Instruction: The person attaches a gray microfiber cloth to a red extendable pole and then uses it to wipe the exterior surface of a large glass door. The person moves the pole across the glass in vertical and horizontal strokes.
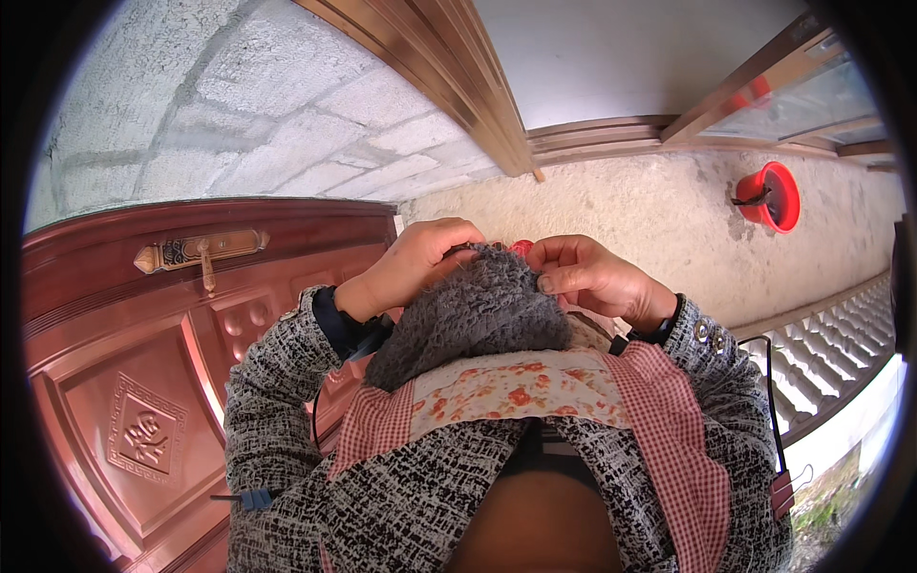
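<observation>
A dark grey, fluffy piece of fabric point(478, 310) hangs in front of my chest, its lower end resting against the apron point(521, 392). My left hand point(430, 256) closes over its upper left edge, the fingers curled behind the pile. On the other side my right hand point(590, 277) pinches the upper right edge between thumb and fingers. A small red patterned bit point(521, 247) shows at the top edge between the hands. Most of it is hidden behind the fabric, so I cannot tell what it is.
At left stands a reddish-brown panelled door point(143, 420) with a brass handle point(205, 253). A grey block wall point(287, 105) rises beyond it. A red bucket point(769, 198) sits on the concrete floor point(659, 220) at far right, near a white balustrade point(821, 368).
</observation>
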A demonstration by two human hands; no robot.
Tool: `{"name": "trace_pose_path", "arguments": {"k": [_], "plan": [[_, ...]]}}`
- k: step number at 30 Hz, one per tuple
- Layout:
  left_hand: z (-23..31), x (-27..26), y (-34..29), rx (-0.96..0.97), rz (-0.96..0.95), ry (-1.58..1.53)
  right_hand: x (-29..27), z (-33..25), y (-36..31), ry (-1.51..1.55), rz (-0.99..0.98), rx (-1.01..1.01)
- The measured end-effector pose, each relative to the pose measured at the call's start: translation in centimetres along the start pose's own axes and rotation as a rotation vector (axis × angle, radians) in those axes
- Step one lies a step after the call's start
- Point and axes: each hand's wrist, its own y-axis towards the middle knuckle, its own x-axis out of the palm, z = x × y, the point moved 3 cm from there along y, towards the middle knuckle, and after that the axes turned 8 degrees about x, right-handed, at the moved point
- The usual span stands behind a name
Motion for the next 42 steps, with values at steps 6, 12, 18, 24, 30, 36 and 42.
{"name": "trace_pose_path", "arguments": {"k": [6, 12, 18, 24, 30, 36, 42], "plan": [[-1.3, 1.2, 1.6, 0.111, -0.019, -0.070, -0.3, -0.8, -1.3, -0.220, -0.099, -0.003], [-2.5, 4.2, 2.4, -0.102, -0.222, -0.498, -1.3, 0.9, -1.1, -0.262, -0.171, 0.056], [-3.6, 4.8, 2.6, -0.171, -0.205, -0.676, -2.0, 2.3, -1.8, 0.045, -0.124, 0.030], [-4.4, 6.1, 2.3, -0.194, -0.122, -0.763, -2.7, 2.5, -2.8, 0.176, 0.017, 0.038], [-5.6, 6.3, 2.2, -0.194, -0.084, -0.751, -2.6, 2.3, -2.2, 0.282, -0.031, -0.138], [-7.2, 7.2, 0.9, -0.499, 0.000, -0.887, -5.1, 2.9, 0.4, 0.276, 0.123, -0.070], [-8.6, 6.7, -1.2, -0.410, -0.056, -0.651, -9.4, 4.9, 5.2, 0.199, 0.160, -0.056]]}}
